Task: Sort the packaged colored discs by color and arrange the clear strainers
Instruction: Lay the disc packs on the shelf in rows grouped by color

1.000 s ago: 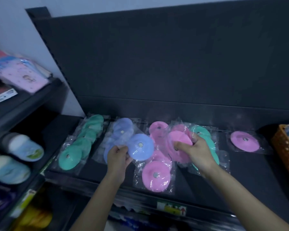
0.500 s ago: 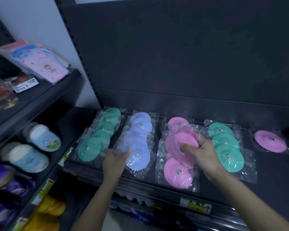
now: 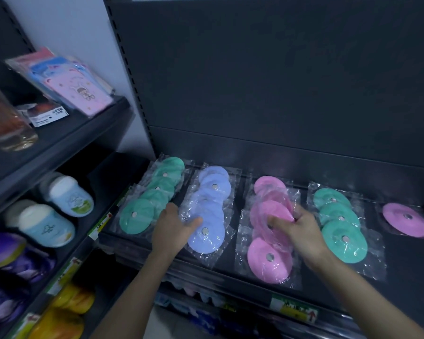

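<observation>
Since 1 s ago: left hand [image 3: 171, 226] has let go of the round pale-blue disc in crinkly clear wrap [image 3: 206, 237]; disc now lies flat at the front end of the blue row [image 3: 214, 187], fingers relaxed, touching its wrap. Right hand [image 3: 301, 231], just right of the blue row, still pinches a matte pink wrapped disc [image 3: 272, 214], held tilted

Dim, bluish light; soft overall blur, glare on plastic wrappers, edges bowed by the wide lens
</observation>
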